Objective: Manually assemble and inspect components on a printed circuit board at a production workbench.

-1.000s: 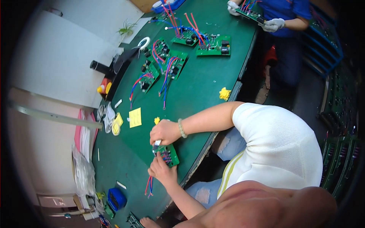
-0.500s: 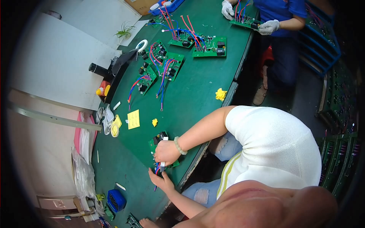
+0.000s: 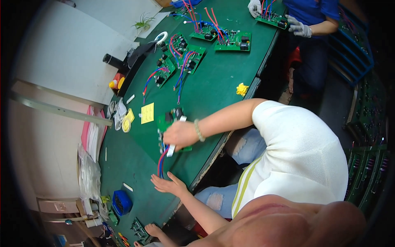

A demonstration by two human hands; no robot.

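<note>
Currently: one green circuit board [image 3: 165, 123], black blocks [image 3: 178, 112] mounted, beneath right hand [image 3: 180, 135], fingers curled round white stick [image 3: 171, 151]; red-and-blue wires [image 3: 160, 163] near left hand's [image 3: 170, 187] wide-spread fingers.

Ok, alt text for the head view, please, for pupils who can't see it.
A person's right hand holds a slim white thing over a green circuit board on a green table; the left hand is open by the board's red and blue wires. More wired boards lie farther up, with another at a co-worker's gloved hands.
</note>
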